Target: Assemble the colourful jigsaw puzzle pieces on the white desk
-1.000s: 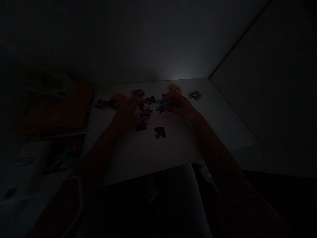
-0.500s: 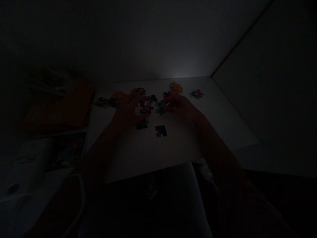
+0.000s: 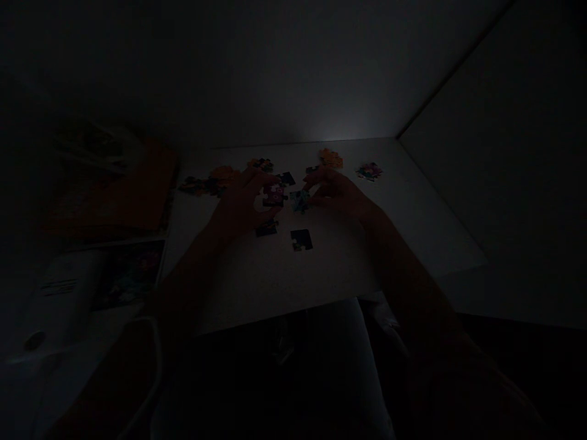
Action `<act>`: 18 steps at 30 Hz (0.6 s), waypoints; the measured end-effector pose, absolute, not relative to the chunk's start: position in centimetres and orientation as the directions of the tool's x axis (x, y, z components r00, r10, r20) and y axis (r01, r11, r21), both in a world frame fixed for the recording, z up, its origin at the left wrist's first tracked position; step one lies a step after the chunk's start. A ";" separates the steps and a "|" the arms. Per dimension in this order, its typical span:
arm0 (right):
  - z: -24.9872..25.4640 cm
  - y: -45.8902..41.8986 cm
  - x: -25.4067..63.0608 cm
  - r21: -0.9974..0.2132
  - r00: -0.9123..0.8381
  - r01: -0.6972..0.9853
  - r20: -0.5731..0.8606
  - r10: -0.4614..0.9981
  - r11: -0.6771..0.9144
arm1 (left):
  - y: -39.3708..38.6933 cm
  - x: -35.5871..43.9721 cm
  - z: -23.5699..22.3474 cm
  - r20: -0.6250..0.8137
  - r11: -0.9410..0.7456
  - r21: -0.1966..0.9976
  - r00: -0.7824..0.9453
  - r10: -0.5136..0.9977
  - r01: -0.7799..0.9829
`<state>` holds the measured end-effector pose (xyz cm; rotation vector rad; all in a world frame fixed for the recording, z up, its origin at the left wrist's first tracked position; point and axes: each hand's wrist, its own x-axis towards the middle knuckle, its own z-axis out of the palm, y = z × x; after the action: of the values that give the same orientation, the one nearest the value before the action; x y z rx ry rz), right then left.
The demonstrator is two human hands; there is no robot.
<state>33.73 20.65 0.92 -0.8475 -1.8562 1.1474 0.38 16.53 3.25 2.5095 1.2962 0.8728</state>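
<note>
It is very dark. My left hand [image 3: 245, 201] curls round a purple puzzle piece [image 3: 274, 195], fingers at its upper edge and thumb at its lower one. Just to the right, a teal puzzle piece [image 3: 299, 201] is held at its right edge by my right hand [image 3: 337, 195]. A narrow gap separates the two pieces. A dark puzzle piece [image 3: 287, 178] lies above them. Two more dark pieces are nearer me: one puzzle piece [image 3: 267, 228] by my left thumb and a corner piece [image 3: 301, 240] lower down.
Puzzle pieces lie in heaps at the back: orange ones [image 3: 331, 158], multicoloured ones [image 3: 369, 172] at right, and dark and orange ones [image 3: 222, 177] at left. Walls bound the white table [image 3: 275, 281] behind and on the right. An orange packet [image 3: 123, 195] and a dark picture [image 3: 131, 269] are at left.
The view has shifted slightly, so everything sits a little farther right and higher. The teal piece has tilted slightly in my right hand. Otherwise both hands keep nearly the same pose.
</note>
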 end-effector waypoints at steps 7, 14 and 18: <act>1.1 20.7 34.0 -0.921 -0.571 0.196 0.172 0.802 0.336 | 17.0 0.1 2.3 0.506 -0.669 0.353 0.469 0.724 0.654; 1.2 20.2 33.5 -0.899 -0.620 0.280 0.097 0.779 0.335 | 17.2 0.0 1.9 0.529 -0.701 0.363 0.483 0.697 0.614; 1.0 21.5 35.4 -0.805 -0.402 0.388 0.289 0.868 0.448 | 17.1 0.3 1.8 0.558 -0.727 0.401 0.481 0.676 0.557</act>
<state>35.35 21.53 0.99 -1.0509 -1.9803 0.8503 0.33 17.05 1.79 2.5577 1.0745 1.0759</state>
